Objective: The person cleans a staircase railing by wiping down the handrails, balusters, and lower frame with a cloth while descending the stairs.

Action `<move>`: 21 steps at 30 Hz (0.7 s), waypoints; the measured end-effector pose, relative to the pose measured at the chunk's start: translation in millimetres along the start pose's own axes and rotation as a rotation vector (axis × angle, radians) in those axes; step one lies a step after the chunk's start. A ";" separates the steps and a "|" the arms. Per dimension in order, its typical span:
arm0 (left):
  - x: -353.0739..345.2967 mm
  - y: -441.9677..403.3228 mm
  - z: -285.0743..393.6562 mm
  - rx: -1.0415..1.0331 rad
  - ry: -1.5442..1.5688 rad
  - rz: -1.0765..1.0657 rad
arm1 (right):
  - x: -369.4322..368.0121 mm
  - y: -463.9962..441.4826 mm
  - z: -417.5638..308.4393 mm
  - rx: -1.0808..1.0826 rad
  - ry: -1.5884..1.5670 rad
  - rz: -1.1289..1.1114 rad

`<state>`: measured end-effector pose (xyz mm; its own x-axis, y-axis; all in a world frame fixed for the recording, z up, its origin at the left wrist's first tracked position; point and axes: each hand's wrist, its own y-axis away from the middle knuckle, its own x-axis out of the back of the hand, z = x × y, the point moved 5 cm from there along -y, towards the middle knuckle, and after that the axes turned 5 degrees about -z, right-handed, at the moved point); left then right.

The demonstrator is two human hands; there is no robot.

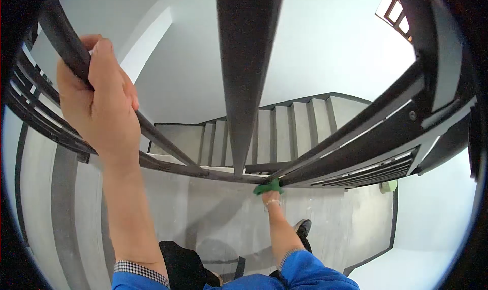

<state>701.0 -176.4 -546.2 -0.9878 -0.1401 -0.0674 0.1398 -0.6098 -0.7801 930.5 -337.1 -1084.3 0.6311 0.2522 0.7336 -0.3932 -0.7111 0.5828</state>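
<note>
Head view has a green cloth (267,187) low against the black railing (249,61), bunched in the right hand (273,196), whose fingers I can't make out; the left hand (104,107) wraps snugly round a railing bar (163,142).

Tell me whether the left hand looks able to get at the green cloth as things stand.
Probably not: the left hand is wrapped around a dark bar, and the right hand holds the green cloth.

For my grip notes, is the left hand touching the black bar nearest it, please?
Touching: the head view shows the left hand curled around that black bar.
</note>
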 end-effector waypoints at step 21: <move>13.2 -0.9 -13.8 0.133 0.015 -0.017 | 32.6 170.3 -34.6 0.158 -1.868 -0.116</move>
<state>686.8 -166.9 -555.0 -0.9909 -0.1175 -0.0650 0.1296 -0.7103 -0.6918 861.0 -427.3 -949.1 0.5100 -0.5724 -0.6421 -0.3126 -0.8188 0.4816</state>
